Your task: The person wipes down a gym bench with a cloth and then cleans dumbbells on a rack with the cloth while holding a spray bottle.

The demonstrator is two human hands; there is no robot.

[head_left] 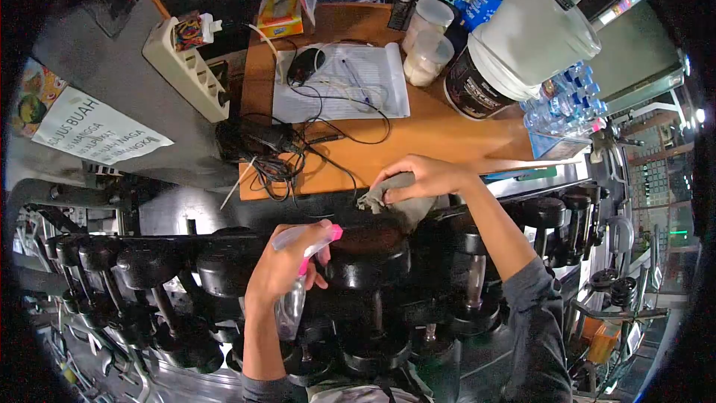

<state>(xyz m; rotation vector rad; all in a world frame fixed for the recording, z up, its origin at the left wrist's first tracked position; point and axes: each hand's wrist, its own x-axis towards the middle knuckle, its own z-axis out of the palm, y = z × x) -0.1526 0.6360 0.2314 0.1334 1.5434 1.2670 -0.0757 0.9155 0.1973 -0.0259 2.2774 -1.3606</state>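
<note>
My left hand [287,261] is wrapped round the neck of a clear spray bottle [290,313] with a pink and white trigger head. The bottle hangs over the dumbbell rack, its nozzle pointing right. In my right hand [425,179] is a bunched grey cloth [399,186], gripped between thumb and fingers, part of it drooping below the palm. The cloth is just above the back of a black dumbbell [369,265], in front of the desk edge. Whether the cloth touches the dumbbell I cannot tell.
Several dumbbells [153,265] line the rack on both sides. Behind stands a wooden desk [440,138] with tangled black cables [280,157], papers [380,97], two clear jars [429,56], a white bucket [522,30] and water bottles [563,104]. A power strip [186,71] is at the left.
</note>
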